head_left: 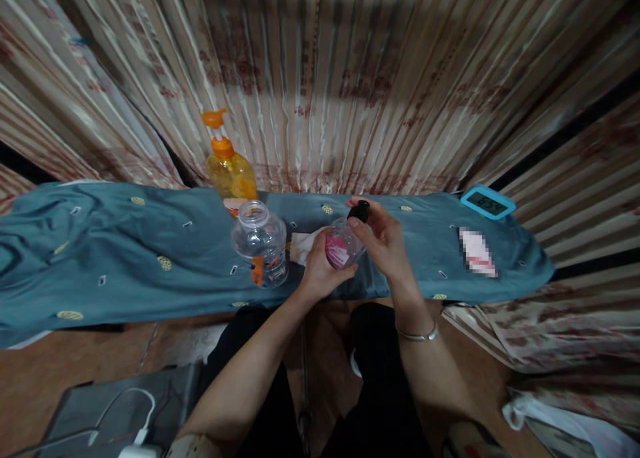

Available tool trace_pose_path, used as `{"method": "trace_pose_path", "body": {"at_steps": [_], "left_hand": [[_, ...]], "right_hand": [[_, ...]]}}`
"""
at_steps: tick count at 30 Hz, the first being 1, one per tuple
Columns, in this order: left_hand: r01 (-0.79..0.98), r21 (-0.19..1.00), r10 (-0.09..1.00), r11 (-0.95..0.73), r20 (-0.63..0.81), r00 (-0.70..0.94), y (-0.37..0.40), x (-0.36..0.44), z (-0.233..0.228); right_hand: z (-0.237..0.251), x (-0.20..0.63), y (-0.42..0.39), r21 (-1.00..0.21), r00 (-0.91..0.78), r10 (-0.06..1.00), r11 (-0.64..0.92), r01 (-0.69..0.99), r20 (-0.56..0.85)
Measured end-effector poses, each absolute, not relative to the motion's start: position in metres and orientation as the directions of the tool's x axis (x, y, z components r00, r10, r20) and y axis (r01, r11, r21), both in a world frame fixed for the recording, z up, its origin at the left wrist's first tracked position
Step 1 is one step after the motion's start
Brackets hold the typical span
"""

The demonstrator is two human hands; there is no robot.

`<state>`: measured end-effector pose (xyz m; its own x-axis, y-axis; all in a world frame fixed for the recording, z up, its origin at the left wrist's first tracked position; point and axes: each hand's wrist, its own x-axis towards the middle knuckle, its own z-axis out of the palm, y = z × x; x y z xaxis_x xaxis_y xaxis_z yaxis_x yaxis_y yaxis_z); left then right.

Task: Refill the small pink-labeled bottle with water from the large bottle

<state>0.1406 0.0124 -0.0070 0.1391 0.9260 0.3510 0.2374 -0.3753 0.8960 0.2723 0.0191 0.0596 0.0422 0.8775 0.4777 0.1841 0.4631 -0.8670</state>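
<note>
Clear plastic, with a pink label: that is the small bottle (pixel 343 246) held between both hands over the near edge of the bench (pixel 125 265). The left hand (pixel 320 268) comes up from below, forearm slanting in from the lower left, fingers curled around the bottle's base and side. The right hand (pixel 383 241) reaches over from the right, wrist bent and wearing a bangle (pixel 417 335), its fingertips closed on the black cap (pixel 359 211) at the top. Just left of the left hand stands an open clear jar (pixel 260 243); behind that, an orange pump bottle (pixel 227 165). Well to the right of the right hand lie a blurred-out card (pixel 477 251) and a blue clock (pixel 487 202). The bottle's lower part is hidden by the left palm, and its label is unreadable.
</note>
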Motion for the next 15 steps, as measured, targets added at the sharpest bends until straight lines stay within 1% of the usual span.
{"method": "trace_pose_path", "body": {"at_steps": [4,6,9,11,13,15], "left_hand": [[0.242,0.893,0.924,-0.379,0.352,0.15,0.0121,0.1403,-0.0057],[0.25,0.893,0.926,-0.374,0.345,0.15,0.012,0.1398,-0.0057],[0.252,0.897,0.931,-0.364,0.34,0.135,0.0124,0.139,-0.0064],[0.252,0.898,0.932,-0.361,0.338,0.128,0.0128,0.1388,-0.0069],[0.256,0.896,0.932,-0.362,0.34,0.129,0.0132,0.1389,-0.0071],[0.258,0.893,0.929,-0.369,0.345,0.136,0.0135,0.1393,-0.0071]], "right_hand": [[0.0554,0.2708,0.0228,-0.856,0.174,0.843,0.474,0.207,0.508],[0.0545,0.2712,0.0234,-0.857,0.167,0.845,0.476,0.196,0.508],[0.0562,0.2726,0.0217,-0.86,0.074,0.866,0.476,0.183,0.494],[0.0575,0.2732,0.0203,-0.86,0.041,0.871,0.475,0.188,0.49],[0.0574,0.2731,0.0202,-0.856,0.065,0.865,0.478,0.197,0.498],[0.0559,0.2726,0.0213,-0.852,0.124,0.85,0.482,0.205,0.511]]}}
